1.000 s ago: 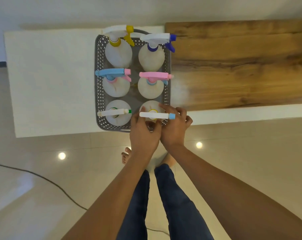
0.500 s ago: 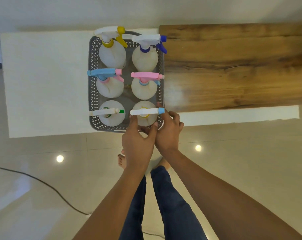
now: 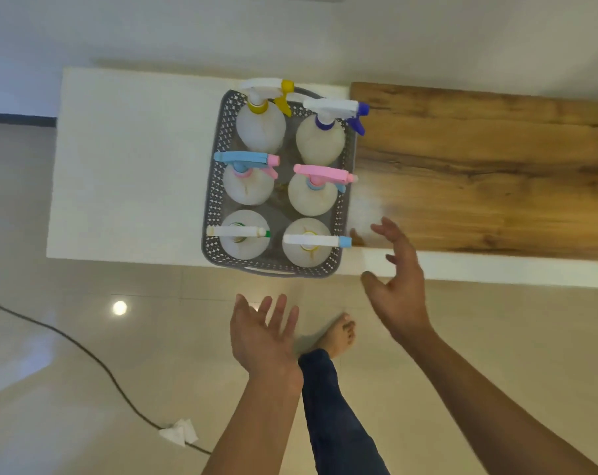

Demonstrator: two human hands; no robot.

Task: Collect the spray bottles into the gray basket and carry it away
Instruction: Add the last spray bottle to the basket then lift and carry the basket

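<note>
Gray perforated plastic, the basket (image 3: 211,214) ahead of my empty, spread left hand (image 3: 261,334) and right hand (image 3: 398,286) looks flexible and six-bottle heavy, so I'd grip its end handles.

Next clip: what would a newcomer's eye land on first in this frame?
First the gray basket at the near edge of the white table, packed with six spray bottles in three rows of two, their trigger heads yellow, blue, pink and white. Then the left hand and right hand, open and empty, held just short of the basket.
</note>
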